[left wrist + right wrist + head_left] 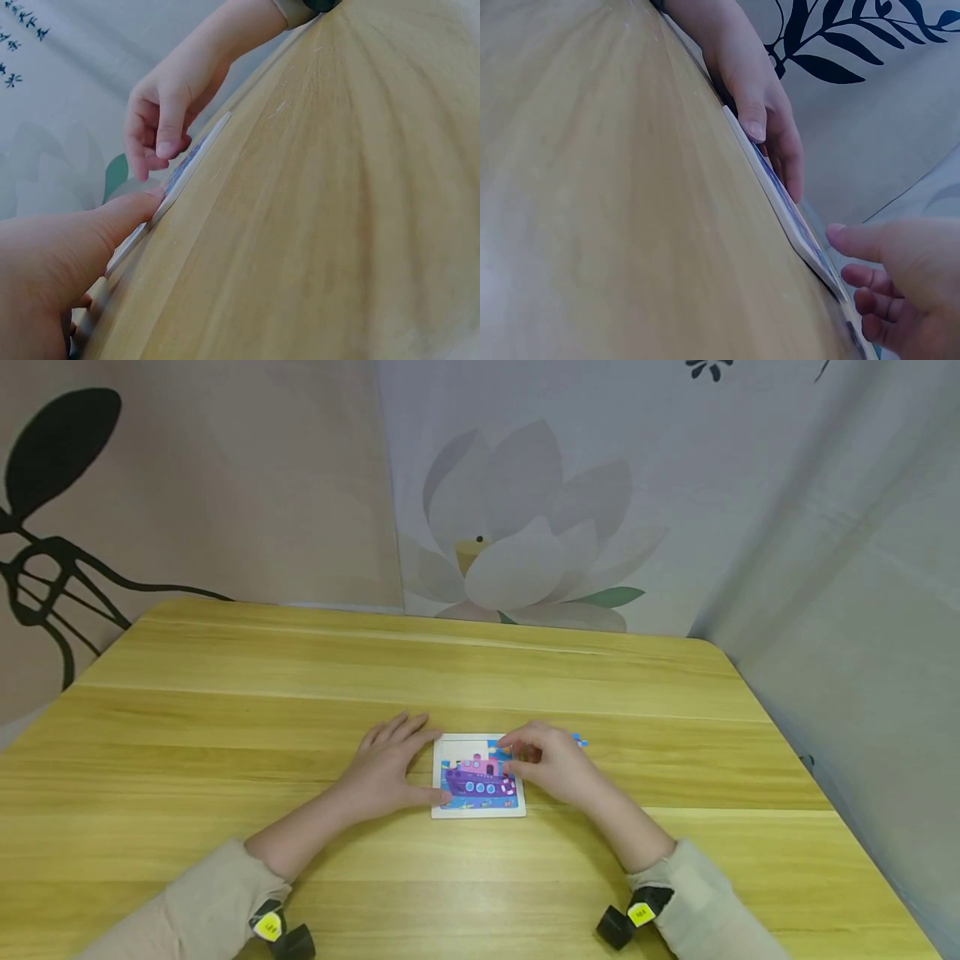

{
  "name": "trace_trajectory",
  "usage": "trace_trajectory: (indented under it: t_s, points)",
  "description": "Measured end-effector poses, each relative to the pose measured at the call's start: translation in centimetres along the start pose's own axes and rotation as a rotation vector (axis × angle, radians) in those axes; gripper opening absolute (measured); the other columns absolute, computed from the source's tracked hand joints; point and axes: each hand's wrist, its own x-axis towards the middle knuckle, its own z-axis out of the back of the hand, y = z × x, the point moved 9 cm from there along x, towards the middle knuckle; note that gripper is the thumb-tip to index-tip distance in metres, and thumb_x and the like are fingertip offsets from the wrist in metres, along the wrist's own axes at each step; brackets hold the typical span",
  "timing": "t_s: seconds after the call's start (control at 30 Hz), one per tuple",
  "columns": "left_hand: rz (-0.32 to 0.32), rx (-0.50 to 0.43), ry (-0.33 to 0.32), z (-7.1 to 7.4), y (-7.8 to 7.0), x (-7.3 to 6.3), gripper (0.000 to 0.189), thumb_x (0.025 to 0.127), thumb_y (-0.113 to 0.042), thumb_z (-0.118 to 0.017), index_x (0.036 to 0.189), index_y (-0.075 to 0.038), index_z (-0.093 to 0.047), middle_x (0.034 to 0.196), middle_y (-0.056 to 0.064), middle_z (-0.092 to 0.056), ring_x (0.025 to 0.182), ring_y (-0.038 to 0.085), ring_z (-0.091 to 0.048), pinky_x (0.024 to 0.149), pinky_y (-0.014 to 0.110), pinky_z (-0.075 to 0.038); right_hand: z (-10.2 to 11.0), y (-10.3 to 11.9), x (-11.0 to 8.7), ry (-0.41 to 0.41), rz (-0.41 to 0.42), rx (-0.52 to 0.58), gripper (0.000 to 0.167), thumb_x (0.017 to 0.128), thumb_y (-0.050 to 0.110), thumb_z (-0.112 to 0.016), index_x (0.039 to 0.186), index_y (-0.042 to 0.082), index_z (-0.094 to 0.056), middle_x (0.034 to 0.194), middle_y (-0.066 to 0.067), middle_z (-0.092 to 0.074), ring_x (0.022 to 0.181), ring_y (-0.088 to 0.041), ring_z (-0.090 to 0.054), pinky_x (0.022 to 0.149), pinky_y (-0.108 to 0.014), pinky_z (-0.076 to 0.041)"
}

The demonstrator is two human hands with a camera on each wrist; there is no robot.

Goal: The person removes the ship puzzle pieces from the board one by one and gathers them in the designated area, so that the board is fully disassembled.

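Note:
A jigsaw puzzle (480, 781) with a purple and pink ship picture lies flat in its white frame; a white area shows at its upper left. My left hand (382, 777) is spread along the left side, its thumb resting on the lower left corner. Over the right side hovers my right hand (551, 764), fingers bent and thumb apart from them, the tips close to the picture's upper right part. No piece shows between thumb and fingers in the right wrist view, where the right hand (907, 285) is seen from the side.
Just beyond the right hand, a small blue and white puzzle piece (581, 741) peeks out on the wooden table (225, 752). A light curtain (300, 485) with flower and leaf prints hangs behind the far edge. Both sleeves carry black wrist devices.

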Motion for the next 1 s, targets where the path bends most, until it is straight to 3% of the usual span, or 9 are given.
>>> trace_trajectory:
  t_s: [0.3,0.47,0.67,1.0]
  points:
    - [-0.007,0.004,-0.002,-0.1,0.0,0.1,0.094,0.071,-0.065,-0.071,0.144,-0.011,-0.044,0.154,0.015,-0.025,0.142,0.039,-0.011,0.110,0.061,-0.003,-1.1,0.3,0.4,0.054,0.016,-0.055,0.022,0.087,0.013,-0.071,0.109,0.009,-0.072,0.088,0.003,-0.058,0.069,-0.013,-0.048,0.058,-0.026,-0.044]
    - [-0.010,0.003,-0.004,-0.1,0.0,0.1,0.094,0.071,-0.065,-0.071,0.143,-0.010,-0.044,0.154,0.016,-0.026,0.141,0.040,-0.012,0.109,0.062,-0.004,-1.4,0.3,0.6,0.065,-0.017,-0.089,0.021,0.088,0.015,-0.071,0.108,0.011,-0.072,0.087,0.005,-0.057,0.069,-0.012,-0.049,0.058,-0.027,-0.045]
    - [-0.003,0.006,-0.005,0.0,0.0,0.2,0.095,0.071,-0.066,-0.070,0.143,-0.010,-0.045,0.153,0.016,-0.027,0.141,0.039,-0.012,0.109,0.062,-0.005,-1.5,-0.1,0.8,0.054,-0.060,-0.123,0.018,0.088,0.014,-0.070,0.106,0.013,-0.073,0.084,0.006,-0.056,0.070,-0.012,-0.049,0.059,-0.027,-0.045]
    - [-0.003,0.000,0.002,0.1,0.0,0.2,0.094,0.071,-0.064,-0.072,0.143,-0.010,-0.045,0.153,0.016,-0.027,0.141,0.040,-0.012,0.109,0.062,-0.005,-1.3,0.5,1.3,0.016,-0.043,-0.140,0.011,0.086,0.010,-0.072,0.096,0.011,-0.075,0.078,0.006,-0.058,0.068,-0.011,-0.049,0.060,-0.026,-0.045]
